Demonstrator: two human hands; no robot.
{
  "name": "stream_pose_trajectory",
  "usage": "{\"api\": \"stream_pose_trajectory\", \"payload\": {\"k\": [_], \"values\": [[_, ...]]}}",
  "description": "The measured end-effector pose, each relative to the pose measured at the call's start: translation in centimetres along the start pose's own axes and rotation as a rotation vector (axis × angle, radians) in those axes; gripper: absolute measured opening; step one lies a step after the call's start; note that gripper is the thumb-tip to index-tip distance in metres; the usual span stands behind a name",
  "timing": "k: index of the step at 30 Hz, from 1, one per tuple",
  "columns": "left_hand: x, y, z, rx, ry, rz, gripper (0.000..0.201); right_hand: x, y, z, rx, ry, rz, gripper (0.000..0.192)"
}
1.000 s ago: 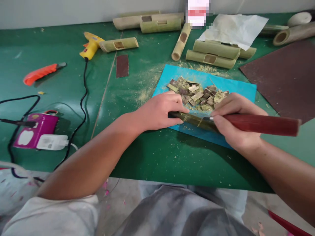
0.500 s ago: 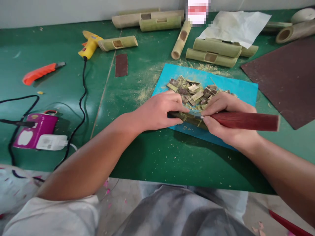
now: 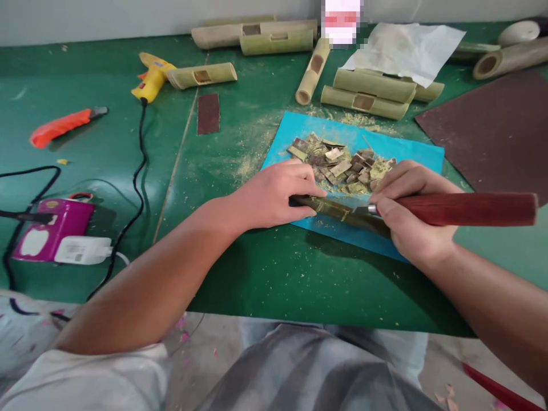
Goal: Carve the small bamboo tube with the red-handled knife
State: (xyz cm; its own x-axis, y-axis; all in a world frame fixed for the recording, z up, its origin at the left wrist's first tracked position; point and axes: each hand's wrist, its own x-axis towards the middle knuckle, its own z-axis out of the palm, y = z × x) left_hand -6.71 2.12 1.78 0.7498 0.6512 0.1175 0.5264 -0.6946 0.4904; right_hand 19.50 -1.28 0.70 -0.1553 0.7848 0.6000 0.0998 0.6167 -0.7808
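My left hand (image 3: 285, 191) is closed around the left end of a dark green bamboo piece (image 3: 333, 209) with pale score marks across its top. The piece lies over the front part of a blue sheet (image 3: 363, 127). In my right hand (image 3: 417, 208) is a carving knife (image 3: 475, 209) with a red wooden handle and a metal ferrule. Its blade points left, along the bamboo, just right of the score marks; whether the tip touches cannot be made out. Beyond both hands, a heap of bamboo chips and shavings (image 3: 338, 162) lies on the sheet.
Cut bamboo tubes (image 3: 368, 94) lie at the back, some under white paper (image 3: 406, 48). To the left are a yellow hot glue gun (image 3: 152, 80), an orange utility knife (image 3: 62, 128) and a purple power block (image 3: 53, 228) with black cords. A brown sheet (image 3: 492, 137) lies right.
My right hand has drawn the carving knife to the right along the bamboo, uncovering more of its blade and ferrule. My left hand keeps its hold. The view has shifted slightly.
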Motion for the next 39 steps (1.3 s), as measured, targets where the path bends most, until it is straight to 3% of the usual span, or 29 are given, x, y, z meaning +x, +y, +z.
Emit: {"api": "stream_pose_trajectory", "payload": {"k": [4, 17, 25, 33, 39], "values": [[-0.01, 0.04, 0.07, -0.004, 0.021, 0.022, 0.028, 0.37, -0.37, 0.16, -0.048, -0.082, 0.063, 0.017], [-0.07, 0.03, 0.01, -0.004, 0.007, -0.008, 0.027, 0.49, -0.81, 0.24, -0.119, -0.051, 0.094, 0.019], [-0.02, 0.05, -0.01, -0.002, 0.004, -0.005, 0.027, 0.61, -0.74, 0.44, -0.071, -0.047, 0.035, 0.018], [0.02, 0.01, 0.12, -0.002, 0.017, 0.013, 0.028, 0.87, -0.82, 0.36, -0.113, -0.069, 0.092, 0.019], [-0.10, -0.08, 0.11, -0.002, 0.021, 0.012, 0.028, 0.56, -0.54, 0.30, -0.158, -0.039, 0.037, 0.014]]}}
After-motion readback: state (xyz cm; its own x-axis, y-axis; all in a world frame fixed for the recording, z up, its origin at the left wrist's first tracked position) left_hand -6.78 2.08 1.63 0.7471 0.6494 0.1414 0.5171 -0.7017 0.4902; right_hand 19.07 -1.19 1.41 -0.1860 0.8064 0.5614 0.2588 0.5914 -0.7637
